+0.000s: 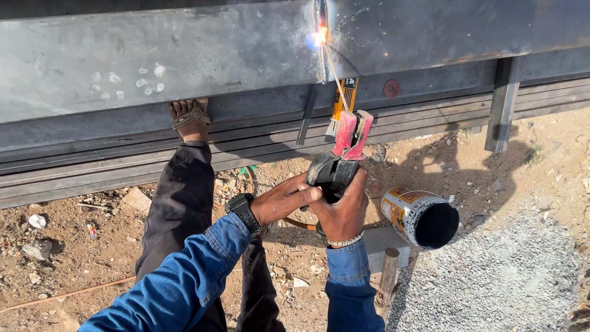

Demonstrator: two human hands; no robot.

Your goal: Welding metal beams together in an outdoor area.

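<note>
The right hand (345, 212) is gripping the black handle of a welding clamp (344, 154), its fingers wrapped closed around the grip from below. The left hand (284, 200) is reaching across and resting against the same handle, fingers curled over it and touching the right hand's knuckles. The clamp's red jaws are pointing up and pinching a thin welding rod (335, 77), which is slanting up and left to a big grey steel beam (184, 55). The rod's tip is touching the beam at a vertical seam, where a bright spark (318, 38) is glowing.

Below the beam, a stack of long flat steel strips (123, 169) is running across the view. A foot in a sandal (190, 118) is pressing against the strips just under the beam, the dark trouser leg (178, 209) stretching back beside the left forearm. A yellow and black measuring tool (344, 101) is hanging right behind the clamp, partly hidden by it. An upright steel bracket (503, 104) is standing against the strips to the right. An open tin can (421, 215) is lying on its side on the dirt just right of the right wrist, near a wooden peg (388, 276) and a patch of grey gravel (491, 276).
</note>
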